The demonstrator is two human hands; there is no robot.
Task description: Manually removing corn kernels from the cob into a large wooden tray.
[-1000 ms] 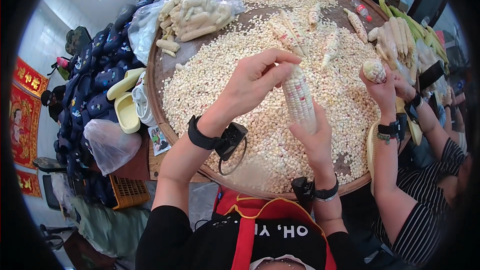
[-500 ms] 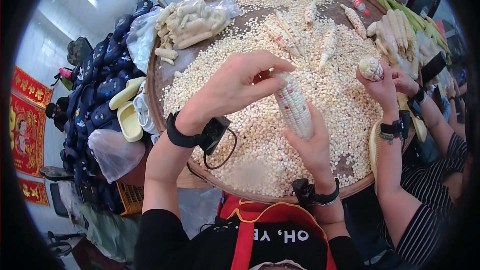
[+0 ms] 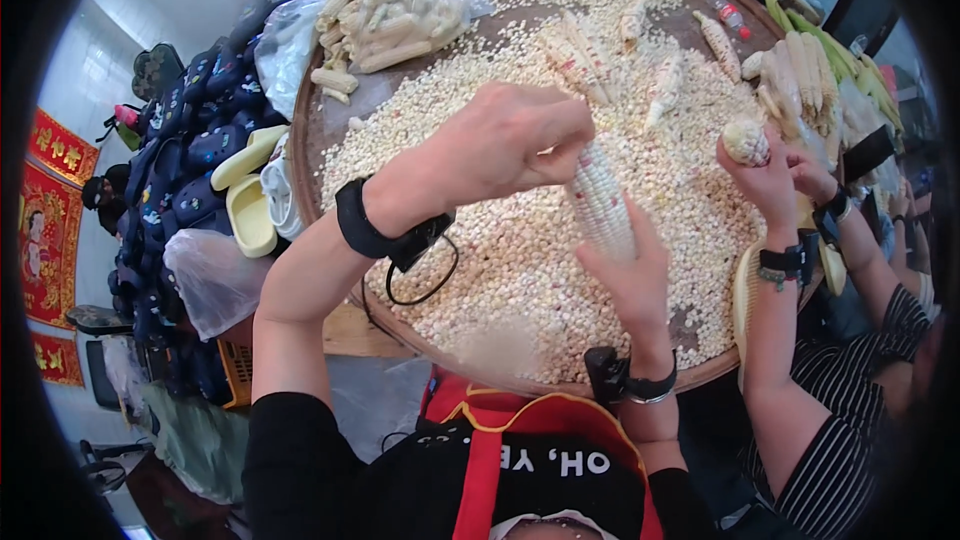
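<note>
A white ear of corn (image 3: 603,202) with a few reddish kernels is held tilted over the tray. My right hand (image 3: 640,280) wraps round its lower part. At the upper end, my left hand (image 3: 500,145) is closed with fingertips pressed on the ear; the thumb's contact is partly hidden. Loose pale kernels (image 3: 520,275) lie thickly beneath both hands on the round brown tray (image 3: 305,130). Past my hands, several speckled ears (image 3: 580,58) rest on the kernels.
At right, a co-worker's hands (image 3: 765,165) grip another ear. A plastic bag of bare cobs (image 3: 405,25) sits at the far left of the tray. Stacked cobs (image 3: 805,70) and green husks (image 3: 830,40) lie far right. Dark blue clogs (image 3: 205,135) and yellow slippers (image 3: 250,215) are piled left.
My left fingers have drawn together at the ear's upper end, and the hand has turned over it. The ear has shifted slightly right. A person now shows at the top left.
</note>
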